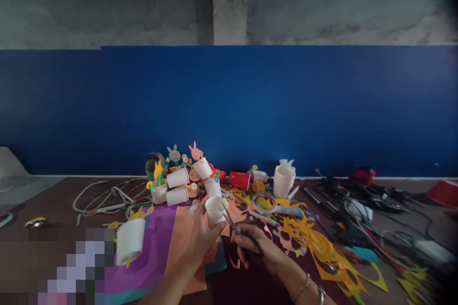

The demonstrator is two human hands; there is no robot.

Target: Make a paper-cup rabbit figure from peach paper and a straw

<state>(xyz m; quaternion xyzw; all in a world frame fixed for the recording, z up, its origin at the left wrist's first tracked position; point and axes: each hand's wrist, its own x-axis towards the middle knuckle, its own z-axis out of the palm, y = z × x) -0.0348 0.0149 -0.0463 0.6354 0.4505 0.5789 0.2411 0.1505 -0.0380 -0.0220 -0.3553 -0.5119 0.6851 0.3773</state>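
My left hand [203,234] is wrapped round a white paper cup [215,214], whose open mouth faces up. My right hand [255,244] holds scissors [232,223] by their dark handles, with the blades slightly apart at the cup's right rim. Whether a blade is inside the cup is too small to tell. Orange paper [186,267] and purple paper [152,248] lie beneath and left of my left forearm. A decorated white cup [130,242] with yellow paper pieces lies tilted on the purple paper.
Several white cups [178,177] with paper animals stand or lie behind my hands. Beyond my right hand are yellow paper scraps [315,238], a white cup [284,181] and a red cup [239,179]. Cables [379,233] lie at right; white cords [107,205] lie at left.
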